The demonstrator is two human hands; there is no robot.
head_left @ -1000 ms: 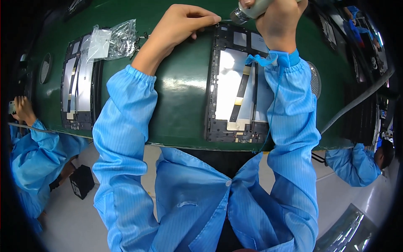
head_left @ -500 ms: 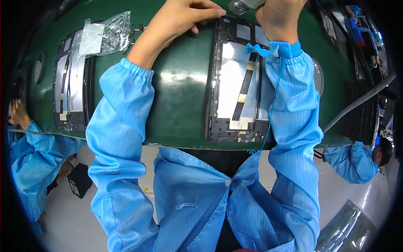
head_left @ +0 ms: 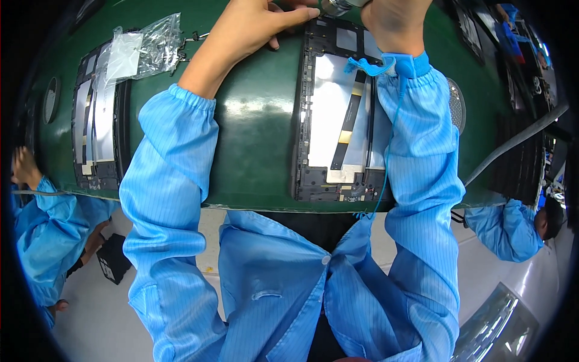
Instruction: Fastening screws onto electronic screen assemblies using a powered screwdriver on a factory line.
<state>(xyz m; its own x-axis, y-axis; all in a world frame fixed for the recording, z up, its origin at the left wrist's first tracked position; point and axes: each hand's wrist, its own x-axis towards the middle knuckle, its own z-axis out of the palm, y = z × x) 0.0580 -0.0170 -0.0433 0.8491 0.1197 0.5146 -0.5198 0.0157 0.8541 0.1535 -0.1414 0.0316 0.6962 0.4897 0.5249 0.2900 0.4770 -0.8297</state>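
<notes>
An opened tablet [head_left: 329,114], its black frame around silver plates and a dark ribbon cable, lies upright in front of me. Over its far left corner, the thumb and forefinger of my left hand [head_left: 253,27] come together in a pinch; whatever is between them is too small to make out. My right hand [head_left: 395,24] grips a silver, cylindrical electric screwdriver [head_left: 339,6] whose front end is beside my left thumb. The upper picture edge cuts off much of the screwdriver. A blue wrist strap [head_left: 410,65] with a thin cord circles my right wrist.
Another opened tablet [head_left: 96,120] lies to the left, partly under a clear plastic bag [head_left: 154,51]. Small dark parts [head_left: 184,51] are beside the bag. A round mesh piece [head_left: 456,105] lies past my right forearm. A grey cable [head_left: 518,145] crosses the right side. Co-workers sit on both sides.
The whole view has shifted slightly, so the tablets and both hands appear a little higher and further left. My pinch and my grip on the screwdriver stay the same.
</notes>
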